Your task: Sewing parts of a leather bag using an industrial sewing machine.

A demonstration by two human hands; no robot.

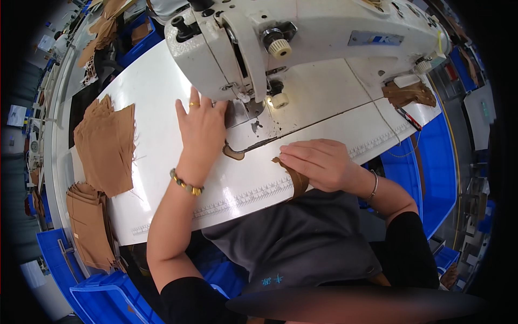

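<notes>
touching, perhaps pinching, one brown piece [300,184], right fingers [303,153] press together; left fingers [195,100] spread near one machine [318,29].

The brown pieces [109,151] look matt (the tabletop [154,105], glossy).

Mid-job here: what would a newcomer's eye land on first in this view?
Probably the big white sewing machine spanning the top of the view, above the white tabletop. Next, the person's hands: the left hand spread near the needle end, the right hand over a brown strip near the front edge. Brown cut pieces stand out at the left.
</notes>
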